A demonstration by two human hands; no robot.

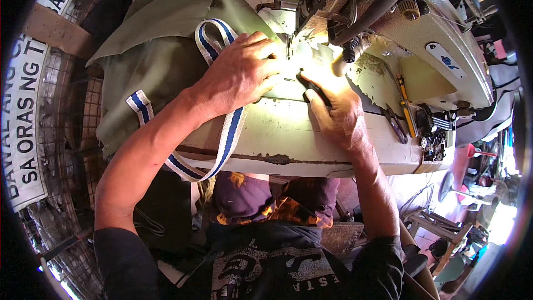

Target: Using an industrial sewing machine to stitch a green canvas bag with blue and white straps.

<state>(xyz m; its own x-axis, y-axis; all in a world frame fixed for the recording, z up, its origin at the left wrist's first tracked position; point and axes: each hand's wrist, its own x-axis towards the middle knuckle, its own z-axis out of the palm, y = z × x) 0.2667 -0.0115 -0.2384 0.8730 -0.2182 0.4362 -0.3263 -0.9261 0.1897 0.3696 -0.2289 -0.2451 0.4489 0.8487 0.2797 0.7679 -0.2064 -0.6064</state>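
Observation:
Under the lamp of a sewing machine (455,72), my left hand (244,72) curls its fingers on the olive fabric (166,33) beside the needle area (288,44). A white strap with a blue centre stripe (236,128) loops past that hand and over the bench edge; what its fingertips grip is hidden. My right hand (330,105), right of the needle, has its thumb and fingers closed on a narrow dark object (310,84), too glared and covered to name.
The pale, chipped bench top (277,128) holds a yellow-handled tool (406,111), dark scissors (394,125) and a small mechanism (433,139) at right. Wire mesh with white signs (30,116) stands at left. A cluttered area with stools (436,228) lies beyond the bench at right.

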